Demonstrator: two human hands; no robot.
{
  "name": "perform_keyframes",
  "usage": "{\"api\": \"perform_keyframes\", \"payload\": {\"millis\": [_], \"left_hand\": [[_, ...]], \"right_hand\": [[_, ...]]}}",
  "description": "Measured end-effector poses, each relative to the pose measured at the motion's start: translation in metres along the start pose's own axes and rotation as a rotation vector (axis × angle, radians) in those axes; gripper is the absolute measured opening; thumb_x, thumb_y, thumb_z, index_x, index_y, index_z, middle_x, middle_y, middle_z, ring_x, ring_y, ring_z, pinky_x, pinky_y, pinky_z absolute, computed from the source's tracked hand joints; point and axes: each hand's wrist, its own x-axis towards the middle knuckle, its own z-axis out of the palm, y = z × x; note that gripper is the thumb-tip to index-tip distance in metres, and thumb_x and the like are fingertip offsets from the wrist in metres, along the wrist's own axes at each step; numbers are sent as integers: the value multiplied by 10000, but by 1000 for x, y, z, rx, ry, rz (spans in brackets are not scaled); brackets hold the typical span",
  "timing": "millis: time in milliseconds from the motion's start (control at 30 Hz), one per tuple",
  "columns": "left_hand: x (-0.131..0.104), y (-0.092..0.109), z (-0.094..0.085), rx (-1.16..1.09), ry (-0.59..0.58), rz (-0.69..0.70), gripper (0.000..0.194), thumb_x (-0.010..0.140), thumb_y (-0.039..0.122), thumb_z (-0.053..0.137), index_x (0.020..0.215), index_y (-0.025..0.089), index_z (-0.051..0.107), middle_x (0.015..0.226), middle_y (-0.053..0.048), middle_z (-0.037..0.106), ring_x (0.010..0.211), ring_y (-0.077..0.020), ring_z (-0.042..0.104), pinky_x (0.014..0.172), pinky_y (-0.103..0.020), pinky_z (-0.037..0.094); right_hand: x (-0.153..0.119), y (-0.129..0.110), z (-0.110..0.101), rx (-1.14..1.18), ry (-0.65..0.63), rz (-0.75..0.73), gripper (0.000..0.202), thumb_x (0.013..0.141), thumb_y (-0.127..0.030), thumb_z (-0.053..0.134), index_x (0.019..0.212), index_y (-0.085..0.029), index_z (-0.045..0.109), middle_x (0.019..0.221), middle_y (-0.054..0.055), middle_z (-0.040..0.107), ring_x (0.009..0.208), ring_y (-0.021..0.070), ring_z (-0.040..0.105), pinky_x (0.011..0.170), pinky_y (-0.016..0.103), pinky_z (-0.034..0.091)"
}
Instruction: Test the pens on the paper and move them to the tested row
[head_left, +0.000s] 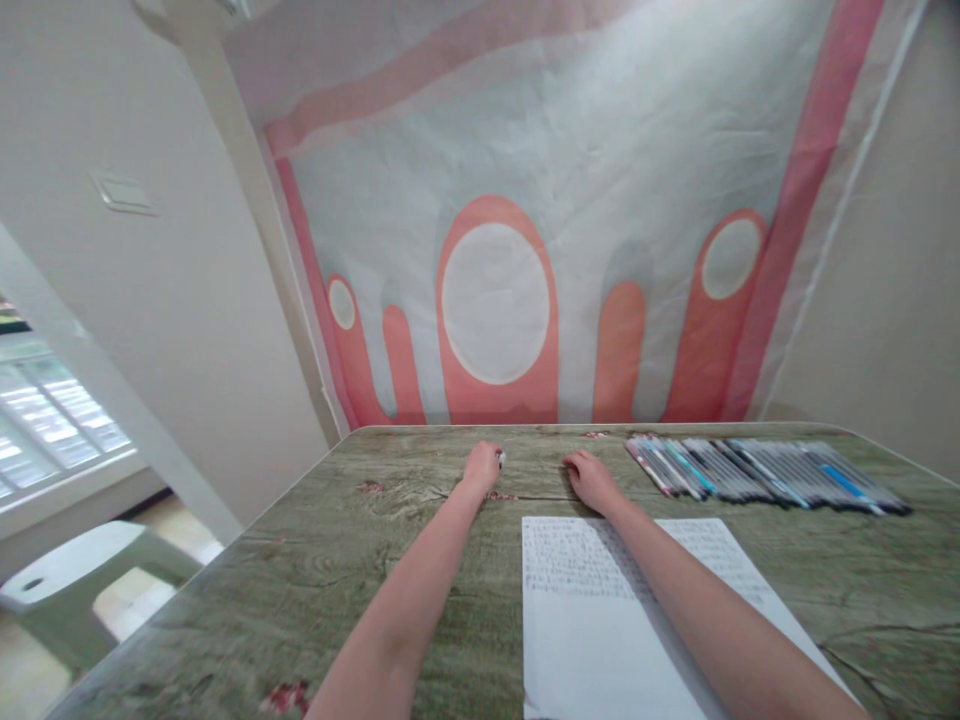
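My left hand (482,465) is closed near the table's far edge, around a small white and dark object (500,459) that I cannot make out. To its right, my right hand (590,479) rests on the wooden-patterned table (315,570) with its fingers curled; whether anything lies under them is hidden. A white sheet of paper (592,650) with handwriting across its upper part lies beneath my right forearm. Many pens (765,473) lie side by side in a row at the right rear of the table, apart from my right hand.
A pink and white printed sheet (495,300) covers the wall behind the table. A pale plastic stool (90,560) stands on the floor at the left, below a window (56,410). A switch plate (125,193) is on the left wall.
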Motion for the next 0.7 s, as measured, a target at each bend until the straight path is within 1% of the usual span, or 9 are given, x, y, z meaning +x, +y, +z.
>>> {"api": "perform_keyframes", "payload": {"millis": [100,267,367,467,567,700], "left_hand": [[2,3,5,31,-7,30,258,782,170,448,964,173,631,967,-96,602,948,-170,533,844,-249,371],[-3,6,11,62,-8,49,240,781,187,457,934,160,640,961,-104,589,978,-179,515,876,-267,355],[-7,5,13,69,9,60,242,780,195,462,953,168,628,961,-98,584,981,-177,507,884,-275,346],[-11,2,14,69,49,72,237,785,213,460,957,164,616,964,-95,574,972,-173,500,879,-273,342],[-15,-1,14,63,85,61,214,781,235,474,914,147,617,950,-101,570,952,-176,501,858,-271,349],[-20,-2,13,46,84,34,209,783,220,474,922,147,612,952,-99,569,952,-171,497,861,-269,342]], "right_hand": [[0,-1,-1,-3,9,-1,215,763,-104,427,869,-168,602,901,60,568,877,146,521,797,231,374],[0,-3,-3,-10,1,-9,210,770,-112,426,862,-166,606,887,61,565,871,146,517,801,235,370],[0,-3,-3,-9,8,-17,205,765,-108,430,846,-167,609,879,58,564,865,145,516,800,235,369],[-1,-3,-2,-8,16,-24,204,765,-108,429,838,-168,610,880,57,564,863,145,516,801,237,369],[-1,-2,-2,-11,10,-24,206,768,-109,427,832,-169,613,882,59,567,868,147,515,806,243,369],[-1,-3,-3,-13,3,-27,212,769,-109,428,837,-169,619,890,62,568,881,150,515,813,247,368]]}}
